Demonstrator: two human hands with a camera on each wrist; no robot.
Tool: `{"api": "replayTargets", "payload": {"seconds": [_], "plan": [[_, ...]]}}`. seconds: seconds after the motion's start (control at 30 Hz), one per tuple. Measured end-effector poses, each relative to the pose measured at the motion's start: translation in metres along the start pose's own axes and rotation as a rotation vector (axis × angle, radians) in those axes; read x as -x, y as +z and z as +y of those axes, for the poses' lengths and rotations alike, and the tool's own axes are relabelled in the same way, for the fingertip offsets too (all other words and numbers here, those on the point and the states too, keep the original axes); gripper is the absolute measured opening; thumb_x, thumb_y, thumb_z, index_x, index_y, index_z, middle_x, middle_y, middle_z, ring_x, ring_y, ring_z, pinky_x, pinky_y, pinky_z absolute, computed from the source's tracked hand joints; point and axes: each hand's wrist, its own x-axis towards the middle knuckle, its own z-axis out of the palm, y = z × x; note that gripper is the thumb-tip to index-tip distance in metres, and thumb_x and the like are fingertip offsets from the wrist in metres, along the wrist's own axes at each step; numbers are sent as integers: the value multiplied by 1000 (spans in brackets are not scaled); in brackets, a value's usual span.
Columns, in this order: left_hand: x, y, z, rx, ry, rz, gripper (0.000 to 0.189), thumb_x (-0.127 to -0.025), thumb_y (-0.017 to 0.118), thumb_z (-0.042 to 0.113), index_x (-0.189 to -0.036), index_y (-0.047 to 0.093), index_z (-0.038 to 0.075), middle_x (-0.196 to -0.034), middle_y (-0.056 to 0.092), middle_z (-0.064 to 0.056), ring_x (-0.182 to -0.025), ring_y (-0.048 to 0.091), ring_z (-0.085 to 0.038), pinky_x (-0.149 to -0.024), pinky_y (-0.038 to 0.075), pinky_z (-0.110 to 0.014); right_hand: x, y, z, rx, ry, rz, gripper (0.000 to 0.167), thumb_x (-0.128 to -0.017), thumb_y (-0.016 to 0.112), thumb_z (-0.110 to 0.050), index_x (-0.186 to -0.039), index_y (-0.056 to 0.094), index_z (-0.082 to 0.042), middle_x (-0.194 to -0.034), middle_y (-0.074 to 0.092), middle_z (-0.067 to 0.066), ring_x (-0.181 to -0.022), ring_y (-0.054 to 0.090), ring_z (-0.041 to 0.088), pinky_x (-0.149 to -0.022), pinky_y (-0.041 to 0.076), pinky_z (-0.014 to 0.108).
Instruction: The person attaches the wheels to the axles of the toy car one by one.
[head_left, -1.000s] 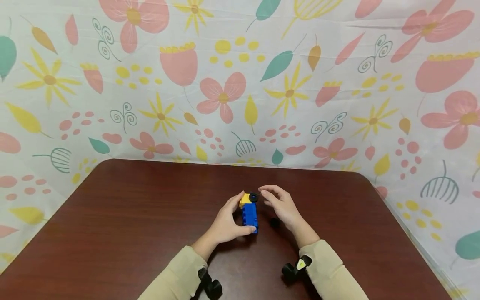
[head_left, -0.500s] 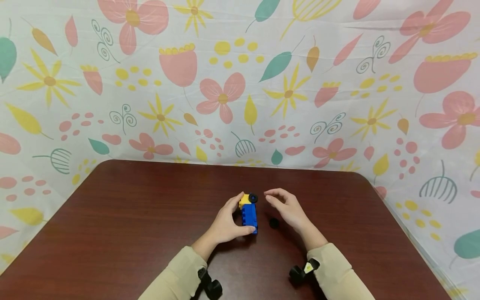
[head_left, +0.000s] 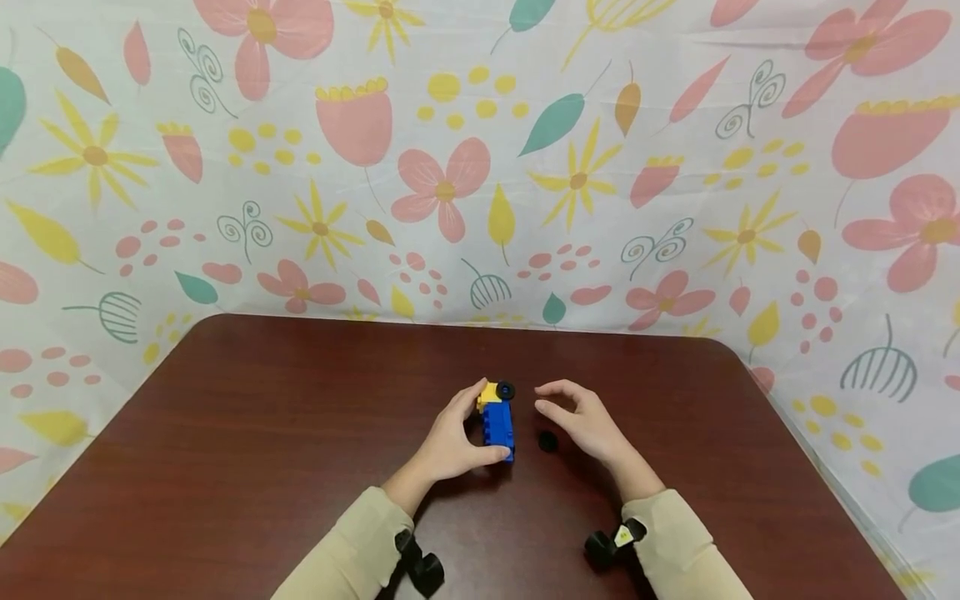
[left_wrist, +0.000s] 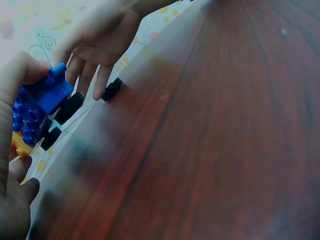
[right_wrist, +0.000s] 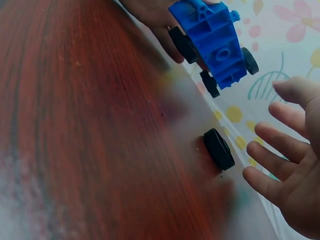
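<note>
My left hand [head_left: 448, 443] holds a blue and yellow toy car [head_left: 498, 423] between thumb and fingers, tipped on its side. A black wheel [head_left: 506, 390] shows at its yellow end. In the right wrist view, the car's blue underside [right_wrist: 217, 50] faces the camera, with three wheels on it. A loose black wheel [right_wrist: 218, 150] lies on the table between the two hands. My right hand [head_left: 588, 423] hovers just beyond that wheel, fingers spread and relaxed, with nothing in them. The car's far side is hidden from the head view.
The dark brown wooden table [head_left: 300, 400] extends around both hands. Behind it hangs a white cloth [head_left: 450, 275] with a flower and leaf print. Black wrist-camera mounts [head_left: 603, 550] sit at both sleeves, close above the tabletop.
My right hand has drawn away from the car, to the right and slightly nearer, which uncovers the loose wheel. My left hand keeps its grip on the car, almost unmoved.
</note>
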Motion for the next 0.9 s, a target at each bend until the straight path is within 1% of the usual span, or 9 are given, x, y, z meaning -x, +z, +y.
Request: {"api": "replayTargets", "payload": {"seconds": [0.2, 0.37, 0.43, 0.47, 0.57, 0.67, 0.7, 0.8, 0.9], "plan": [[-1, 1, 0, -5, -5, 1, 98, -73, 80, 36, -150, 26, 13, -152, 31, -5, -137, 37, -26, -110, 34, -46, 2, -5, 8, 28, -12, -44, 40, -87, 68, -29, -118, 61, -4, -121, 62, 15, -105, 63, 28, -85, 53, 33], [0, 1, 0, 6, -9, -1, 97, -73, 80, 35, -151, 26, 15, -152, 31, -4, -137, 36, -26, -110, 34, -46, 2, -10, 13, 31, -16, -88, 41, -85, 71, -25, -118, 61, -3, -119, 62, 15, -108, 61, 30, -86, 53, 31], [0, 0, 0, 11, -9, -1, 97, -73, 80, 34, -151, 25, 14, -152, 31, -5, -138, 36, -26, -110, 34, -46, 2, -12, 15, 32, -34, -112, 41, -84, 71, -23, -118, 61, -2, -118, 62, 16, -108, 60, 31, -87, 52, 35], [0, 0, 0, 12, -8, -2, 97, -73, 80, 34, -151, 25, 14, -152, 31, -5, -138, 35, -26, -110, 34, -46, 3, -13, 11, 23, -43, -126, 41, -84, 71, -19, -118, 61, 1, -118, 62, 19, -108, 59, 34, -89, 52, 39], [-1, 0, 0, 14, -13, -5, 97, -74, 80, 34, -150, 25, 12, -153, 31, -5, -138, 35, -27, -110, 34, -46, 3, -14, 15, 27, -57, -155, 40, -83, 72, -18, -117, 62, 1, -117, 62, 19, -108, 59, 33, -91, 49, 45], [-1, -1, 0, 16, -22, -7, 97, -73, 80, 34, -151, 25, 14, -153, 30, -5, -138, 34, -26, -111, 33, -45, 2, -14, 18, 39, -39, -174, 40, -81, 75, -22, -115, 65, -3, -117, 63, 15, -108, 58, 31, -94, 48, 46], [-1, -1, 0, 17, -24, -7, 97, -73, 80, 34, -151, 25, 15, -153, 30, -5, -138, 35, -26, -111, 33, -45, 1, -14, 24, 50, -30, -180, 40, -80, 76, -25, -114, 66, -6, -117, 64, 11, -109, 58, 28, -94, 47, 44], [0, -1, 1, 21, -29, -9, 97, -73, 80, 35, -151, 25, 17, -153, 30, -4, -139, 34, -25, -111, 33, -45, 1, -14, 25, 64, -9, -197, 40, -77, 78, -28, -112, 67, -12, -118, 63, 7, -110, 55, 27, -95, 45, 44], [0, -2, 1, 23, -30, -15, 97, -74, 80, 35, -151, 24, 15, -153, 29, -5, -139, 34, -25, -111, 33, -45, 1, -13, 25, 74, 2, -217, 39, -76, 79, -28, -111, 68, -14, -117, 63, 5, -109, 53, 25, -95, 44, 44]]}}
